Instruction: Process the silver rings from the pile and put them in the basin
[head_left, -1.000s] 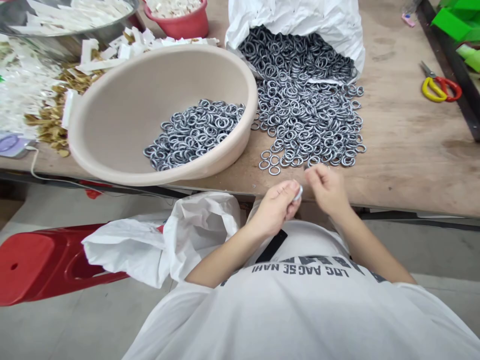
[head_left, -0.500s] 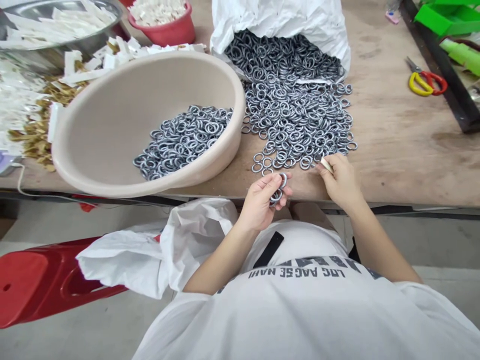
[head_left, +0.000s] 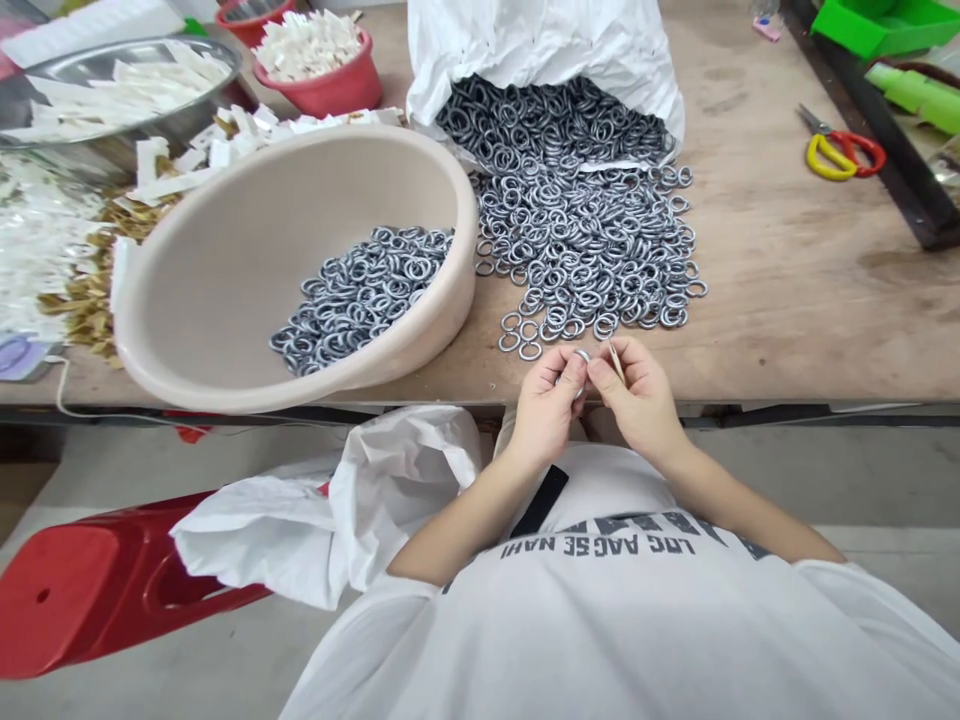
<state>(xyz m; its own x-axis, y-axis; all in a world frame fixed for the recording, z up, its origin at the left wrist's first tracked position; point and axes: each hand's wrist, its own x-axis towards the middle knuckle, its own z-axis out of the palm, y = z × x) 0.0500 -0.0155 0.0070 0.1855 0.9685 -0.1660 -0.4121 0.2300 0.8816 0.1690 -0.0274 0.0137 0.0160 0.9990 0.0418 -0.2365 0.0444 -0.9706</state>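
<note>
**Head view: pinch grip at the edge of a plywood bench [head_left: 795, 320]**

Left hand [head_left: 547, 410] closed, thumb and fingertips pinching a grey metal ring [head_left: 582, 356]; right hand [head_left: 641, 400] closed in a pinch on a thin pale strip [head_left: 616, 362], just beside the left; both hands just below a spread of loose grey rings [head_left: 585, 250] on the bench; at 12 o'clock, more rings spilling from a white sack [head_left: 540, 50]; at 10 o'clock, a beige plastic basin [head_left: 217, 290] holding a heap of rings [head_left: 360, 300]; at 2 o'clock, red-and-yellow scissors [head_left: 840, 150]; at 8 o'clock, a white plastic bag [head_left: 390, 510] beside a red stool [head_left: 90, 590].
</note>
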